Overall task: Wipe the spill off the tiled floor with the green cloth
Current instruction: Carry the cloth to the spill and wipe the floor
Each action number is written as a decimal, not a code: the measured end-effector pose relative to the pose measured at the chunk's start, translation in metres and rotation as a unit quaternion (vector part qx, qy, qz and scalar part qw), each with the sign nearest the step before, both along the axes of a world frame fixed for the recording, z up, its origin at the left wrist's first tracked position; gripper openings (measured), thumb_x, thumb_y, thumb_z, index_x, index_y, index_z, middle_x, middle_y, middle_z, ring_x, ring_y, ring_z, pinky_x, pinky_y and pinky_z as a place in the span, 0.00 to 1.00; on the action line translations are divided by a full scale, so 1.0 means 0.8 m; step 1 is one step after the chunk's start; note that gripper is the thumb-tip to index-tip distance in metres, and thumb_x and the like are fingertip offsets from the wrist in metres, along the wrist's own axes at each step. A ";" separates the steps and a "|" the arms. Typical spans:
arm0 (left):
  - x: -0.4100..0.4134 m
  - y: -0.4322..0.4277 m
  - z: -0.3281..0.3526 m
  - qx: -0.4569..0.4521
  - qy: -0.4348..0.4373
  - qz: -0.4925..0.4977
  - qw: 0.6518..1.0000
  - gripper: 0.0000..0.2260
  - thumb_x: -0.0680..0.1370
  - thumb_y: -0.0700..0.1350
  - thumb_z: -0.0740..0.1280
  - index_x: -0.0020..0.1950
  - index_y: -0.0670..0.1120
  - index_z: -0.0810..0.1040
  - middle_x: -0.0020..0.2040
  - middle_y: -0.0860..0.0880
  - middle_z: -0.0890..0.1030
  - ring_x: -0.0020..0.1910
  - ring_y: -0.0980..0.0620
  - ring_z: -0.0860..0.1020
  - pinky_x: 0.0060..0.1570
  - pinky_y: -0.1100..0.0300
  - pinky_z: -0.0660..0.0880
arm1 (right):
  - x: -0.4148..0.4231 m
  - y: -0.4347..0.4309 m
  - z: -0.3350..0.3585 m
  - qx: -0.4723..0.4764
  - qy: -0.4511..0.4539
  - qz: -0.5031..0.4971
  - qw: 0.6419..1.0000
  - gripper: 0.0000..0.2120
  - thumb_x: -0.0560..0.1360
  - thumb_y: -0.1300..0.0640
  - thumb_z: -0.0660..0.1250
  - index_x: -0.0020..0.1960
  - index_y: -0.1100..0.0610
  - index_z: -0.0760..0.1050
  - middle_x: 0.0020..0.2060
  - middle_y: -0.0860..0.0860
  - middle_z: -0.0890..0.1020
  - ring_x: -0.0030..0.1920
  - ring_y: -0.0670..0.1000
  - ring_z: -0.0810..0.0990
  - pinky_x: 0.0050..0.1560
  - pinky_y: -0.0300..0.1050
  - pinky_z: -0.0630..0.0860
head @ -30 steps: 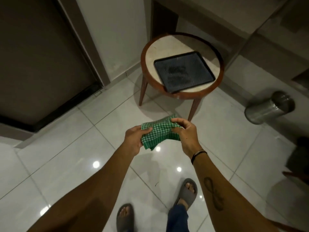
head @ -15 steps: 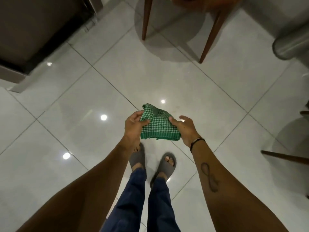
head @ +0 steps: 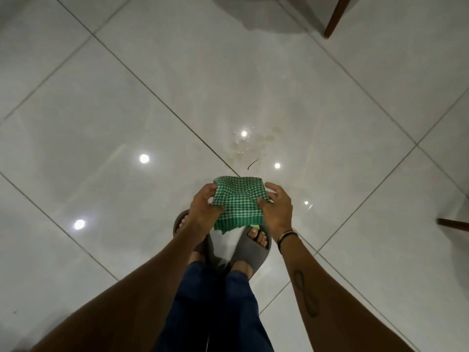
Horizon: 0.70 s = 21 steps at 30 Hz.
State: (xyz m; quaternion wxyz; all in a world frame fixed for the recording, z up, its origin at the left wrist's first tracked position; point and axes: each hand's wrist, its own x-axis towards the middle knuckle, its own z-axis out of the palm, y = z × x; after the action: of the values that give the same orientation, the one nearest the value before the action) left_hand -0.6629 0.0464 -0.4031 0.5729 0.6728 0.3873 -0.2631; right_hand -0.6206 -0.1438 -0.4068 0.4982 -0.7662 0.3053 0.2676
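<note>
A folded green and white checked cloth (head: 237,201) hangs in the air above my feet. My left hand (head: 203,209) grips its left edge and my right hand (head: 278,209) grips its right edge. Just beyond the cloth, a faint yellowish spill (head: 250,144) of drops and smears lies on the glossy white tiled floor (head: 127,110), with a thin dark strand (head: 253,164) at its near side. The cloth is apart from the floor.
My feet in grey slides (head: 253,250) stand directly under the cloth. A brown wooden table leg (head: 335,19) stands at the top right, and another dark wooden leg (head: 453,223) juts in at the right edge. Ceiling lights reflect off the tiles.
The view has tilted further down and the floor is closer; the round table and metal bin have left the frame. The spill now shows ahead of the cloth, which both hands still hold.
</note>
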 end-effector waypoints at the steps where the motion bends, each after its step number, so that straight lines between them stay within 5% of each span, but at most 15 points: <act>1: 0.002 0.000 -0.021 0.008 -0.009 -0.024 1.000 0.27 0.78 0.26 0.71 0.76 0.43 0.77 0.72 0.45 0.83 0.73 0.45 0.81 0.65 0.55 0.84 | 0.001 -0.004 -0.022 -0.011 -0.007 0.007 1.000 0.23 0.81 0.71 0.72 0.73 0.56 0.80 0.63 0.56 0.87 0.61 0.51 0.85 0.58 0.44 0.87; 3: 0.008 -0.002 -0.062 0.022 -0.024 -0.052 0.998 0.27 0.78 0.26 0.72 0.74 0.45 0.78 0.71 0.48 0.83 0.73 0.45 0.82 0.69 0.49 0.85 | 0.004 -0.009 -0.062 -0.038 -0.030 0.020 0.999 0.22 0.81 0.70 0.72 0.72 0.56 0.80 0.62 0.56 0.87 0.60 0.50 0.85 0.65 0.55 0.86; 5: 0.013 -0.003 -0.102 0.044 -0.032 -0.073 0.996 0.26 0.79 0.26 0.71 0.73 0.47 0.78 0.70 0.50 0.82 0.71 0.46 0.83 0.62 0.58 0.85 | 0.004 -0.013 -0.099 -0.076 -0.056 0.054 0.994 0.21 0.83 0.68 0.71 0.74 0.55 0.79 0.63 0.55 0.87 0.61 0.52 0.86 0.67 0.57 0.86; 8: 0.010 0.001 -0.151 0.101 -0.026 -0.134 0.985 0.25 0.83 0.31 0.69 0.78 0.50 0.76 0.78 0.48 0.79 0.62 0.47 0.85 0.58 0.60 0.84 | -0.006 -0.016 -0.155 -0.205 -0.077 0.226 0.949 0.28 0.84 0.61 0.70 0.83 0.52 0.70 0.78 0.56 0.78 0.78 0.60 0.76 0.78 0.57 0.77; 10: -0.002 0.010 -0.181 0.196 -0.040 -0.205 0.958 0.26 0.86 0.40 0.69 0.84 0.49 0.71 0.84 0.47 0.73 0.75 0.43 0.79 0.74 0.50 0.79 | -0.014 -0.008 -0.186 -0.286 -0.099 0.343 0.889 0.33 0.87 0.53 0.66 0.88 0.54 0.60 0.88 0.57 0.62 0.89 0.62 0.59 0.88 0.60 0.62; 12: -0.008 0.025 -0.205 0.292 -0.045 -0.278 0.914 0.30 0.89 0.49 0.65 0.90 0.49 0.62 0.92 0.46 0.61 0.90 0.42 0.62 0.88 0.43 0.65 | -0.019 0.009 -0.215 -0.287 -0.132 0.437 0.842 0.33 0.89 0.46 0.57 0.90 0.57 0.53 0.90 0.58 0.52 0.91 0.61 0.49 0.91 0.60 0.51; 14: -0.005 0.040 -0.229 0.344 -0.064 -0.311 0.884 0.34 0.90 0.55 0.59 0.93 0.48 0.51 0.94 0.46 0.48 0.94 0.43 0.49 0.91 0.44 0.53 | -0.026 0.024 -0.245 -0.276 -0.133 0.516 0.800 0.36 0.90 0.42 0.49 0.90 0.59 0.46 0.91 0.59 0.45 0.91 0.61 0.42 0.91 0.63 0.47; 17: 0.008 0.064 -0.267 0.393 -0.091 -0.354 0.844 0.38 0.90 0.61 0.53 0.93 0.47 0.40 0.94 0.45 0.40 0.93 0.44 0.41 0.92 0.45 0.44 | -0.039 0.038 -0.286 -0.303 -0.150 0.533 0.776 0.40 0.89 0.38 0.50 0.90 0.60 0.40 0.90 0.60 0.41 0.90 0.62 0.39 0.91 0.62 0.43; 21: 0.018 0.085 -0.305 0.431 -0.118 -0.394 0.803 0.43 0.88 0.67 0.53 0.93 0.42 0.41 0.94 0.42 0.41 0.93 0.42 0.41 0.93 0.43 0.45 | -0.043 0.030 -0.312 -0.319 -0.207 0.512 0.770 0.39 0.89 0.37 0.49 0.91 0.57 0.44 0.91 0.60 0.45 0.91 0.62 0.44 0.91 0.64 0.46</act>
State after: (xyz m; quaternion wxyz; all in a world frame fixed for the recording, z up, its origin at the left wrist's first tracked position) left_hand -0.6489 0.1140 -0.6472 0.1117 0.9710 0.0914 -0.1906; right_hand -0.6546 -0.1197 -0.6562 0.0660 -0.9607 -0.1753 0.2050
